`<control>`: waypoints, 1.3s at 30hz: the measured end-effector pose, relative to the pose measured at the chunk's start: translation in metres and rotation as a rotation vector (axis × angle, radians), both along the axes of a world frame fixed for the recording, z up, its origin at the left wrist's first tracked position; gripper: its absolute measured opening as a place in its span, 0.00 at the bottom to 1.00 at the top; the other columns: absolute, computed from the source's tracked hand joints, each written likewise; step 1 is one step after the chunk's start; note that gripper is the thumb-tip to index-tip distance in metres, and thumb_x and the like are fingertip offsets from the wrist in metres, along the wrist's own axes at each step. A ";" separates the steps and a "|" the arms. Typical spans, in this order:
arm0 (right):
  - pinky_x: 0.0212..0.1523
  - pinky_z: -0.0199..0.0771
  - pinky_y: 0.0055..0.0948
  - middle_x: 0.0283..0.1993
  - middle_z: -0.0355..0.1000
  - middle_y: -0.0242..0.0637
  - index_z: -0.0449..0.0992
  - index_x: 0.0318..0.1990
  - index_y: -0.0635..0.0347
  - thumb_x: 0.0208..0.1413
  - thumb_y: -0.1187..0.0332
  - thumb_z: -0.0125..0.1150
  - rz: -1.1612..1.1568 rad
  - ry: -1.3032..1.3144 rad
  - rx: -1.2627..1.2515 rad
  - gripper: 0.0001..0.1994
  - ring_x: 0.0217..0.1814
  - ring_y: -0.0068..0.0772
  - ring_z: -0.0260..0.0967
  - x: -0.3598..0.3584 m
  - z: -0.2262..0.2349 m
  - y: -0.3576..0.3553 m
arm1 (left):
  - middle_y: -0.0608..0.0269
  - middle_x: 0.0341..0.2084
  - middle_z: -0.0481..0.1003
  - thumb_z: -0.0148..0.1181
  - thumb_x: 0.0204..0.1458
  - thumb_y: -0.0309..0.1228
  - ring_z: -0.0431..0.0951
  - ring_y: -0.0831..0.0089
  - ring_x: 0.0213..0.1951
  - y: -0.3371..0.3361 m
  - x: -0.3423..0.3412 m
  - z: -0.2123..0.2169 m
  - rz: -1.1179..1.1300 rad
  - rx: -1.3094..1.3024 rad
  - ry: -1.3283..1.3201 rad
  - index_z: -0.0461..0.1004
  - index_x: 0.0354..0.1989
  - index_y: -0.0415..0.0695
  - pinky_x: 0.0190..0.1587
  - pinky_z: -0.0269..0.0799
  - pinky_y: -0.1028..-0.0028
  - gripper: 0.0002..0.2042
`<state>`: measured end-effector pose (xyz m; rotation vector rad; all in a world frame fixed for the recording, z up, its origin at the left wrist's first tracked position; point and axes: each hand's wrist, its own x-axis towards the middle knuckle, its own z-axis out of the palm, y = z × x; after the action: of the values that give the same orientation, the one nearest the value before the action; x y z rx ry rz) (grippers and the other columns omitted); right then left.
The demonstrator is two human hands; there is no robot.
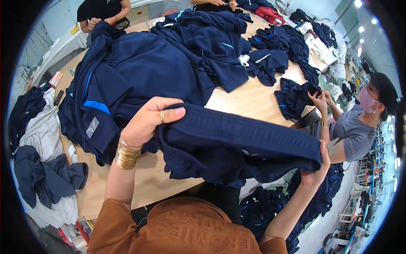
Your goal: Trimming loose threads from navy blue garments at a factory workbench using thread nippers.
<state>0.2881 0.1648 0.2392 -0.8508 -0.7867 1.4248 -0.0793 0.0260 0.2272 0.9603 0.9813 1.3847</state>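
Between my two hands a pair of navy trousers (237,133) is stretched out by its elastic waistband, the opening facing me. My left hand (149,120), with gold bangles at the wrist, grips one end, thumb on top of the band. My right hand (318,163) holds the other end, its fingers partly hidden by the cloth. The rest of the garment hangs down in folds over the table's near edge. Just beyond my left hand lies a large heap of navy garments (148,63) with bright blue trim and a grey reflective patch.
The wooden table (237,101) carries more navy piles. Grey and white cloth (42,131) lies at the left. A masked co-worker (359,118) at the right handles a navy garment (292,97); two other people stand across the table. More navy garments (262,207) lie low at the right.
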 end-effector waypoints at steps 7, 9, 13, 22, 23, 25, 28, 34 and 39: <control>0.36 0.70 0.21 0.30 0.72 0.33 0.72 0.34 0.64 0.46 0.70 0.62 0.248 -0.178 -0.089 0.09 0.31 0.23 0.71 -0.059 -0.011 -0.014 | 0.57 0.46 0.70 0.63 0.46 0.33 0.68 0.69 0.47 0.031 0.022 -0.018 -0.010 0.265 1.155 0.66 0.49 0.36 0.51 0.62 0.71 0.23; 0.29 0.65 0.17 0.28 0.70 0.31 0.73 0.33 0.63 0.44 0.71 0.65 0.376 -0.253 -0.142 0.09 0.27 0.19 0.67 -0.098 -0.003 -0.032 | 0.52 0.53 0.62 0.67 0.41 0.36 0.61 0.62 0.56 0.034 0.055 -0.028 0.001 0.382 0.814 0.58 0.57 0.41 0.58 0.55 0.66 0.34; 0.26 0.65 0.14 0.25 0.70 0.28 0.73 0.31 0.62 0.45 0.69 0.66 0.564 -0.198 -0.159 0.09 0.25 0.16 0.66 -0.111 0.001 -0.033 | 0.55 0.38 0.73 0.62 0.47 0.39 0.71 0.70 0.42 0.050 0.064 -0.033 -0.342 0.140 0.572 0.70 0.43 0.34 0.49 0.63 0.73 0.21; 0.16 0.48 0.12 0.23 0.63 0.21 0.73 0.38 0.62 0.33 0.67 0.72 0.848 -0.445 -0.194 0.21 0.18 0.10 0.54 -0.081 -0.023 -0.017 | 0.62 0.33 0.76 0.49 0.56 0.31 0.76 0.76 0.36 0.038 0.040 -0.043 0.091 -0.127 -0.550 0.71 0.41 0.36 0.43 0.70 0.79 0.11; 0.15 0.47 0.12 0.22 0.63 0.22 0.72 0.38 0.62 0.34 0.67 0.72 0.845 -0.421 -0.211 0.21 0.17 0.10 0.53 -0.083 -0.022 -0.016 | 0.61 0.33 0.76 0.50 0.56 0.29 0.77 0.76 0.34 0.039 0.039 -0.045 0.097 -0.152 -0.631 0.73 0.40 0.37 0.41 0.71 0.79 0.10; 0.14 0.46 0.12 0.22 0.63 0.22 0.72 0.37 0.62 0.34 0.67 0.72 0.835 -0.395 -0.229 0.20 0.16 0.10 0.53 -0.085 -0.025 -0.015 | 0.61 0.33 0.77 0.51 0.55 0.27 0.78 0.77 0.33 0.040 0.037 -0.047 0.095 -0.180 -0.710 0.74 0.39 0.37 0.40 0.73 0.79 0.09; 0.13 0.44 0.13 0.22 0.63 0.22 0.71 0.37 0.62 0.37 0.66 0.71 0.775 -0.333 -0.280 0.19 0.15 0.10 0.52 -0.087 -0.033 -0.013 | 0.60 0.33 0.77 0.51 0.55 0.27 0.78 0.75 0.32 0.040 0.035 -0.048 -0.033 -0.183 -0.826 0.74 0.37 0.37 0.39 0.74 0.77 0.08; 0.27 0.58 0.11 0.28 0.67 0.26 0.71 0.42 0.63 0.35 0.64 0.71 0.756 -0.325 -0.278 0.24 0.27 0.13 0.62 -0.088 -0.033 -0.013 | 0.59 0.33 0.77 0.50 0.56 0.28 0.79 0.72 0.32 0.035 0.038 -0.042 -0.013 -0.264 -0.873 0.75 0.36 0.37 0.39 0.75 0.76 0.09; 0.60 0.50 0.26 0.53 0.65 0.38 0.67 0.54 0.63 0.32 0.67 0.70 0.946 -0.348 0.146 0.35 0.58 0.29 0.59 -0.093 -0.020 -0.015 | 0.55 0.39 0.76 0.41 0.59 0.33 0.77 0.67 0.40 0.034 0.025 -0.060 -0.124 -0.198 -1.000 0.71 0.44 0.34 0.48 0.71 0.71 0.15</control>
<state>0.1951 0.1495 0.2197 -0.6295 -1.6814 2.0133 -0.0542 0.0602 0.1668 0.0990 0.2743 1.3796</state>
